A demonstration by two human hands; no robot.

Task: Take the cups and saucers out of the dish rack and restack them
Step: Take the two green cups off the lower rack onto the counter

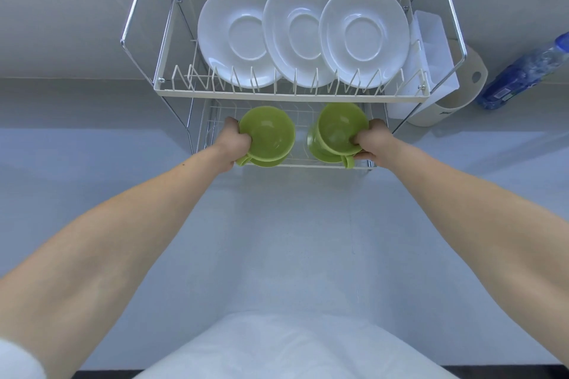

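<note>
A two-tier wire dish rack (289, 97) stands at the back of the counter. Three white saucers (294, 34) stand upright in its top tier. On the lower tier, my left hand (232, 141) grips a green cup (268, 132) tilted with its mouth toward me; another green cup seems to lie under it. My right hand (371, 141) grips a second green cup (340, 128), which rests on a further green cup (320, 152). Both hands have a thumb inside the cup's rim.
A white plastic cutlery holder (431, 61) hangs on the rack's right side. Behind it leans a pale cutting board (462, 92), and a blue bottle (523, 74) lies at the far right. The grey counter (277, 240) stretches toward me.
</note>
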